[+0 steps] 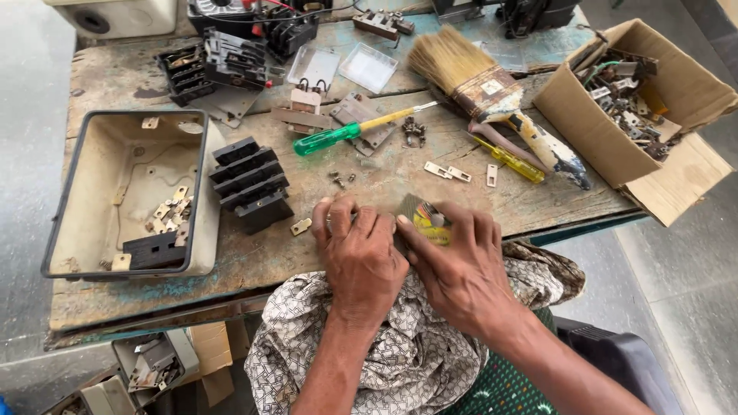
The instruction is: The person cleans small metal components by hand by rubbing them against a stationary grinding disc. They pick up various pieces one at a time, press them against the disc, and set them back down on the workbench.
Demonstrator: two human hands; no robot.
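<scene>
While both hands meet at the near edge of the worn wooden workbench (254,265), the left hand (361,257) lies palm down with its fingers curled over a small part that is almost wholly hidden, so its kind cannot be told. The right hand (460,269) presses its fingers closed against a small yellow and grey piece (427,221), which sits on the bench top between the two hands, just in front of the person's patterned cloth (400,353). Just left of the left hand lies a small brass clip (300,226), and beyond it stands a black ribbed fuse block (252,183). Further left, an open cream switch-box casing (201,192) holds loose brass contacts (167,214) and a dark fitting. Across the middle of the bench lie a green-handled screwdriver (338,135) with a yellow shank, a yellow-handled screwdriver (513,163), small metal strips (447,172) and two screws (339,179). A wide paintbrush (492,96) with a paint-stained handle rests diagonally at the far right, beside a cardboard box (576,131) filled with mixed electrical scrap. Two clear plastic covers (367,68) and further black switch parts (207,68) occupy the far edge.
</scene>
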